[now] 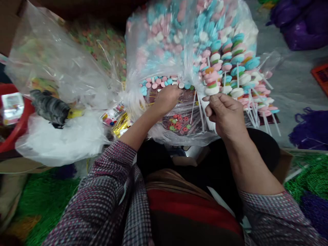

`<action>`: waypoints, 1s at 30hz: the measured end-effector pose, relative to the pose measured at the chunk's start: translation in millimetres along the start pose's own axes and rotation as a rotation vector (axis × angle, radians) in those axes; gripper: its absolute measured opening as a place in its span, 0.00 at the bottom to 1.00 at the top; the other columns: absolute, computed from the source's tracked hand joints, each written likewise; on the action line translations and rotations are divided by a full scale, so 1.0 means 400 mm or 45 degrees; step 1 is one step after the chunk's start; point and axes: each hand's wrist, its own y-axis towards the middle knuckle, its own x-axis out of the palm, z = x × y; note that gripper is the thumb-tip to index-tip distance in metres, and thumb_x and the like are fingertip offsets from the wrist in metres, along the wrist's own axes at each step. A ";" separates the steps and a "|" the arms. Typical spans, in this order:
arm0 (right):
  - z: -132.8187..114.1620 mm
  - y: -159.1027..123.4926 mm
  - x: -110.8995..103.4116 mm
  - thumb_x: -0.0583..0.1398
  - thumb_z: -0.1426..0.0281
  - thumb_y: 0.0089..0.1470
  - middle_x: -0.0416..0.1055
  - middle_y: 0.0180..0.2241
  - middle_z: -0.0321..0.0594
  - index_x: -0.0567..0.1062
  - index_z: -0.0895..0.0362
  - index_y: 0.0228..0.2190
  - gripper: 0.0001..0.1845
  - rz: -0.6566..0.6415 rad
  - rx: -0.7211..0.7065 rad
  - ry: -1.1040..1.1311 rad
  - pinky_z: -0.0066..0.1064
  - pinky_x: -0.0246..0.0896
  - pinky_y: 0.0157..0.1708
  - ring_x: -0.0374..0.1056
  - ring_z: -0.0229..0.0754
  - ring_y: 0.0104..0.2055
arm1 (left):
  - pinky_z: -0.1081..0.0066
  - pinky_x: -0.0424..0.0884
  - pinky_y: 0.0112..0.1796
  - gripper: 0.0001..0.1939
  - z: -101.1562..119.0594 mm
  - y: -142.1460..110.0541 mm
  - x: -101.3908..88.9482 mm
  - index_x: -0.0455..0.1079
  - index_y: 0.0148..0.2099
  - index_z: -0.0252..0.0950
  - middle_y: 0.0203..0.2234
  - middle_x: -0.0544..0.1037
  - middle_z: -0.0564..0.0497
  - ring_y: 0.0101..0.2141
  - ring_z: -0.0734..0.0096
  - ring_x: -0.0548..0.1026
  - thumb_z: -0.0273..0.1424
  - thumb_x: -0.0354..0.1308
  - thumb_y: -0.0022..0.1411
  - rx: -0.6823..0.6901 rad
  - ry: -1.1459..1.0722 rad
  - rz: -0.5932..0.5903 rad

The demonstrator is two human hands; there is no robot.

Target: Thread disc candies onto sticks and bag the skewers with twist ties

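Right fingers pinch a candy skewer, long axis pointing forward.

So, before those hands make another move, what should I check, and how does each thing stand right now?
1. Right hand grips the candy skewer: ok, pinched just below its lowest white piece.
2. Left hand holds a piece: cannot tell, its fingertips are hard to make out.
3. Loose round candies within reach: ok, right by the left hand.
4. White sticks within reach: ok, close beside the right hand.
5. Red and green rings uncovered: cannot tell, crumpled clear plastic surrounds them.
6. Other skewers neatly spaced: not ok, they lie heaped together.
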 end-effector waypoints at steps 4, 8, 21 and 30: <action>-0.003 0.002 -0.005 0.64 0.45 0.59 0.61 0.18 0.30 0.77 0.53 0.32 0.23 0.010 -0.012 -0.029 0.28 0.38 0.17 0.46 0.31 0.17 | 0.59 0.70 0.45 0.11 0.020 0.040 0.024 0.80 0.40 0.36 0.45 0.81 0.39 0.46 0.54 0.78 0.25 0.55 0.67 -0.064 0.088 -0.095; -0.001 0.001 -0.010 0.64 0.46 0.59 0.62 0.18 0.30 0.77 0.54 0.31 0.23 0.004 -0.010 -0.102 0.28 0.44 0.19 0.50 0.32 0.18 | 0.59 0.71 0.50 0.06 0.012 0.045 0.021 0.78 0.36 0.34 0.42 0.82 0.41 0.46 0.56 0.78 0.23 0.59 0.64 -0.106 -0.141 -0.007; 0.004 -0.006 0.010 0.58 0.59 0.63 0.64 0.17 0.32 0.79 0.57 0.30 0.17 -0.139 0.064 -0.565 0.31 0.49 0.27 0.56 0.36 0.22 | 0.69 0.78 0.41 0.05 0.033 -0.035 0.008 0.74 0.45 0.36 0.41 0.81 0.49 0.45 0.67 0.83 0.32 0.62 0.70 -0.380 -1.789 0.352; 0.001 -0.012 0.018 0.57 0.59 0.63 0.65 0.16 0.32 0.76 0.56 0.27 0.18 -0.184 0.119 -0.625 0.31 0.50 0.27 0.56 0.36 0.21 | 0.69 0.80 0.38 0.06 0.022 -0.037 0.032 0.72 0.43 0.39 0.42 0.82 0.50 0.41 0.70 0.82 0.33 0.65 0.66 -0.219 -1.651 0.547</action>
